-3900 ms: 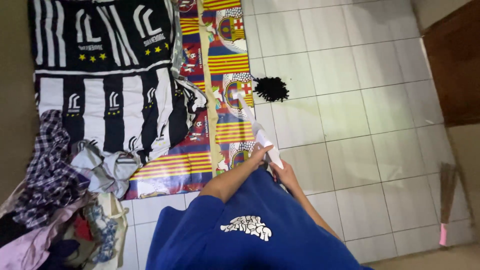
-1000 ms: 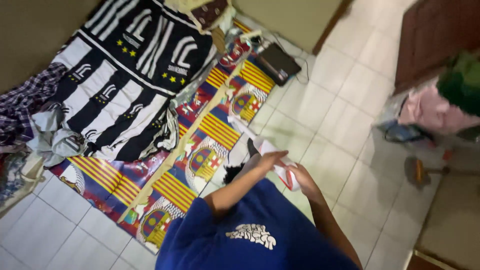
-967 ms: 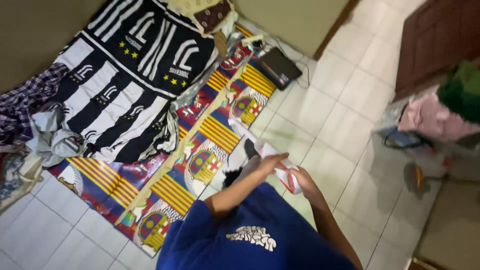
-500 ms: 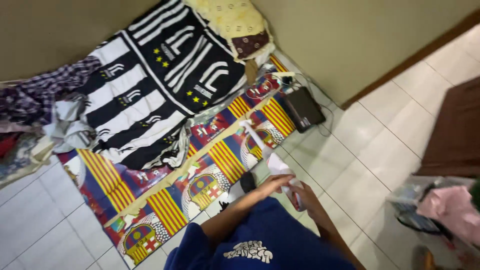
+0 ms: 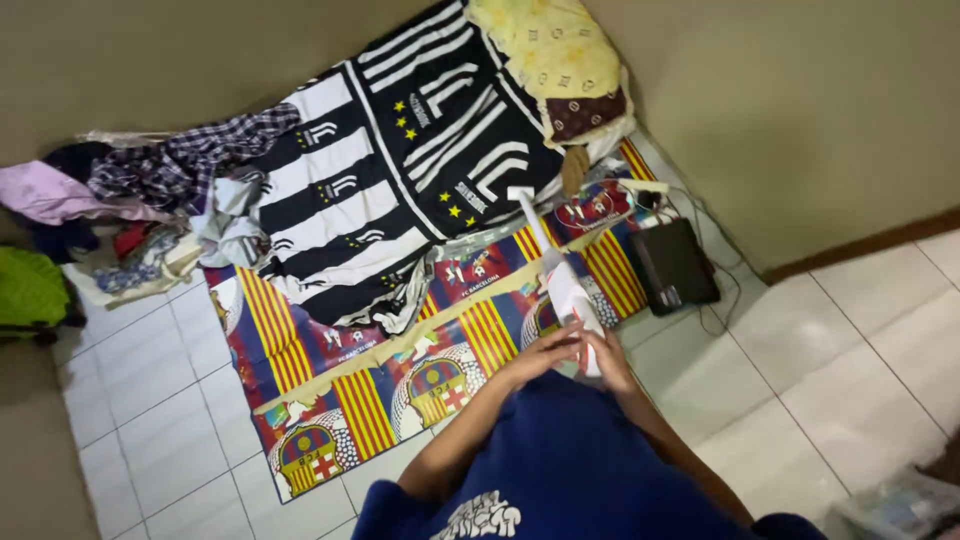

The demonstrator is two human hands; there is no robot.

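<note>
Above the mat's [image 5: 300, 350] edge, both hands [image 5: 575, 350] gripping white bottle [image 5: 565, 285]

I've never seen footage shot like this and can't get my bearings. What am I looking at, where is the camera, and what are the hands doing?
The camera sits on a person's head and looks down, so you see their own blue shirt and arms. Both hands, the left hand and the right hand, meet on a long white object; what it is I cannot tell. Below, on the tiled floor, lie a striped red, blue and yellow sheet, a black and white striped blanket, a yellow pillow, a clothes pile and a black box.
</note>
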